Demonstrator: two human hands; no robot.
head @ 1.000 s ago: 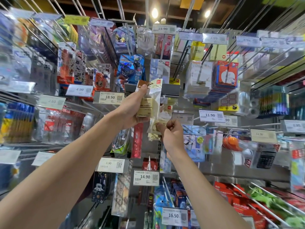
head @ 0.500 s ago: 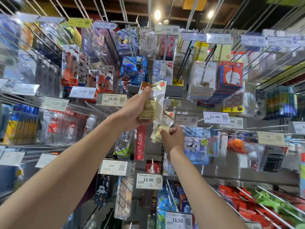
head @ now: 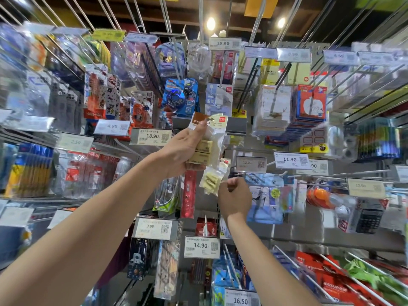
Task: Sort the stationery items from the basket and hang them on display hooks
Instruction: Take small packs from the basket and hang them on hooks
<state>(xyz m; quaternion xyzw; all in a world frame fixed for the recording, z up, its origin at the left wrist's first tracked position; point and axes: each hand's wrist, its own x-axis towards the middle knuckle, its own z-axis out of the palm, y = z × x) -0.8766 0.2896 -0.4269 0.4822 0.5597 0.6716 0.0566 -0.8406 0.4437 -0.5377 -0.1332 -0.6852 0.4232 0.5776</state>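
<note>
My left hand [head: 183, 151] is raised in front of the display and grips several clear eraser packets [head: 207, 146] holding cream blocks, one of them with a brown header card. Just below them hangs a smaller clear packet [head: 211, 181] of pale yellow pieces. My right hand [head: 234, 198] sits at that packet's lower right edge, fingers curled, and pinches it. A bare hook with a 12.90 price tag [head: 250, 164] juts out just right of the packets. The basket is out of view.
Rows of metal display hooks [head: 273, 93] fill the wall, hung with packaged stationery and price tags such as 18.90 [head: 152, 136] and 14.90 [head: 201, 246]. Long bare hooks stick out at upper left and right. Red boxes [head: 331, 281] lie at lower right.
Both hands and the packets have dropped slightly in view. My right hand has moved down and right with the small packet, away from the bundle in my left hand.
</note>
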